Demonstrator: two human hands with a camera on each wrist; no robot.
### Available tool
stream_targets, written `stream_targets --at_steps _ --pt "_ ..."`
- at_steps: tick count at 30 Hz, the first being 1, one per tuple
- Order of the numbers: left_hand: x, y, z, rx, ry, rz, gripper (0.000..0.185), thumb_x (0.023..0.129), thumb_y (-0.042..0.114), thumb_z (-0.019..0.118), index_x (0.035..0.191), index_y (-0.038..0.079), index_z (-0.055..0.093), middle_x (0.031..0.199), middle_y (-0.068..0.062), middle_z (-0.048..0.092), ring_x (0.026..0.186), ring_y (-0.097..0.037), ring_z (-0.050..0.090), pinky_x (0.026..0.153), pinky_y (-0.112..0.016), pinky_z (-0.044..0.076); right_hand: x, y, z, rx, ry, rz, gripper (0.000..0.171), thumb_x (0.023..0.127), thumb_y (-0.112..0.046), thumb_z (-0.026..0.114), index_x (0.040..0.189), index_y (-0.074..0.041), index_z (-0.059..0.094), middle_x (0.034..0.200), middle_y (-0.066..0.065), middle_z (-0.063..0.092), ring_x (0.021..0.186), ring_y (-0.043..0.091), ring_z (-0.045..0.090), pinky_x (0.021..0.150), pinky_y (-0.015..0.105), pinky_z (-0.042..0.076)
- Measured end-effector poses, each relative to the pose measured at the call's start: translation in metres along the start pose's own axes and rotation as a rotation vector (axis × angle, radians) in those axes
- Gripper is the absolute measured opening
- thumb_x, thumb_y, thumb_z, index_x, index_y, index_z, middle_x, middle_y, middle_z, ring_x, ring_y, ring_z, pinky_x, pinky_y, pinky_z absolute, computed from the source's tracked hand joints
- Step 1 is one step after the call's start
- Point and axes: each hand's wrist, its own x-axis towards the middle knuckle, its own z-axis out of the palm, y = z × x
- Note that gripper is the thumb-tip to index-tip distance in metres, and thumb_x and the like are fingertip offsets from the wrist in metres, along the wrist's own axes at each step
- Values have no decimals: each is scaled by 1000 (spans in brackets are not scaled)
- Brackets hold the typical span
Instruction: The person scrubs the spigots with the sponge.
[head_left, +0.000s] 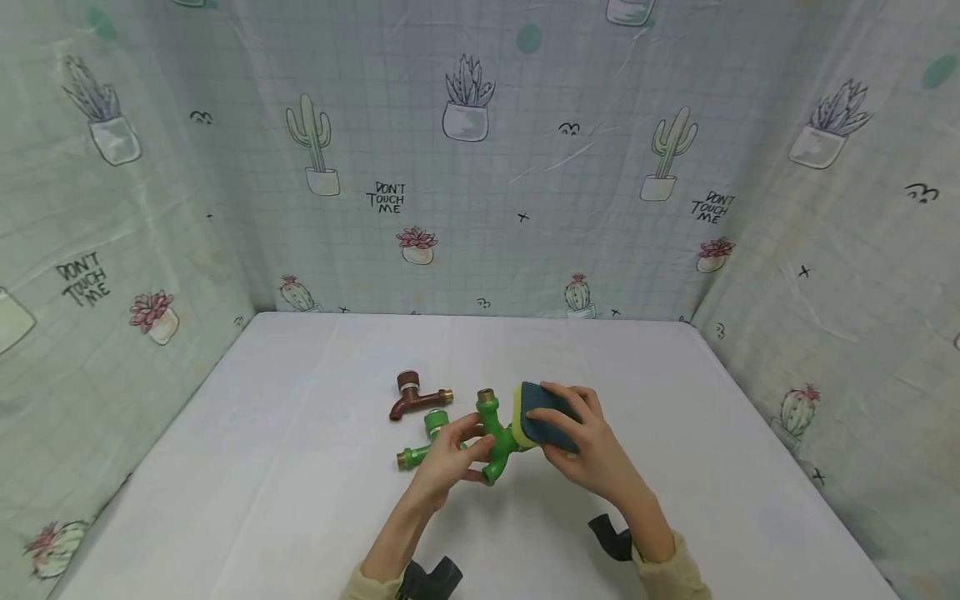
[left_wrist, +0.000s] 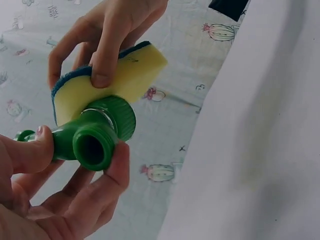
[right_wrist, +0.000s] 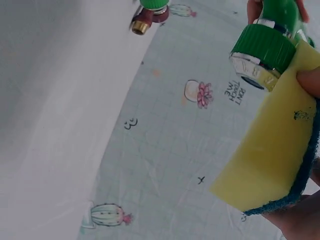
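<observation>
My left hand (head_left: 452,457) holds a green tap (head_left: 498,442) above the table, thumb on one side and fingers on the other. In the left wrist view the tap's round spout opening (left_wrist: 94,149) faces the camera. A sponge (head_left: 551,417), yellow with a dark blue scouring side, is gripped by my right hand (head_left: 592,442). Its yellow face (left_wrist: 120,90) touches the tap's ribbed green knob (left_wrist: 119,116). The right wrist view shows the same knob (right_wrist: 265,49) next to the sponge's yellow foam (right_wrist: 272,145).
Behind my left hand a second green tap (head_left: 414,457) lies on the white table (head_left: 300,433), with a brown tap (head_left: 420,402) farther back. Dark wrist camera mounts (head_left: 613,537) sit at both forearms. Patterned cloth (head_left: 480,192) hangs behind the table and along its sides.
</observation>
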Motion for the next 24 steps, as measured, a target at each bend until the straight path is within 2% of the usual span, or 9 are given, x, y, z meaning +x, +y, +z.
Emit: stream_targets --at_steps 4,7,11,13,15,18,22,24 --pt "-1 1 0 15 -4 19 40 90 15 53 126 0 45 119 -24 50 90 -18 62 66 -38 55 3 1 1 25 9 35 46 68 -7 69 110 -24 57 130 11 44 109 24 35 76 45 49" --pt "0 0 -1 -35 3 12 41 90 17 53 125 -2 44 116 -22 52 90 -18 62 67 -39 55 3 -1 1 55 41 68 48 67 -5 71 110 -22 57 131 12 42 110 25 35 76 48 48" --pt "1 -5 -1 -210 -9 -31 43 91 19 51 126 -3 40 110 -14 58 90 -20 64 70 -43 54 0 -7 1 88 105 71 46 68 -7 72 109 -21 58 133 13 40 113 28 33 78 50 46" --pt "2 -6 -1 -321 -29 -59 45 92 20 48 129 -3 36 108 -10 59 92 -22 63 72 -43 54 -1 -9 1 85 140 45 35 75 -19 69 109 -21 58 133 15 39 115 28 31 81 48 45" --pt "2 -5 0 -425 -38 -90 46 93 21 46 132 0 33 108 -6 59 93 -21 63 74 -40 54 -3 -9 3 71 175 8 27 81 -29 62 107 -21 58 132 16 38 117 28 30 86 41 44" --pt "1 -1 1 -584 -71 -135 46 96 21 40 136 4 28 105 -1 59 92 -17 62 74 -33 53 -6 -8 9 66 232 -45 28 86 -39 50 104 -19 57 129 21 37 120 28 30 96 27 37" --pt "-1 3 1 -786 -172 -193 41 97 19 34 136 9 26 103 1 58 91 -12 60 75 -26 52 -7 -8 13 111 281 -83 25 85 -35 53 101 -16 54 125 26 35 122 28 31 103 19 27" --pt "-2 3 0 -819 -205 -214 41 97 19 35 136 10 25 105 0 57 92 -12 60 75 -24 52 -8 -8 13 138 295 -82 25 85 -34 53 100 -14 52 124 27 34 122 26 32 105 20 27"
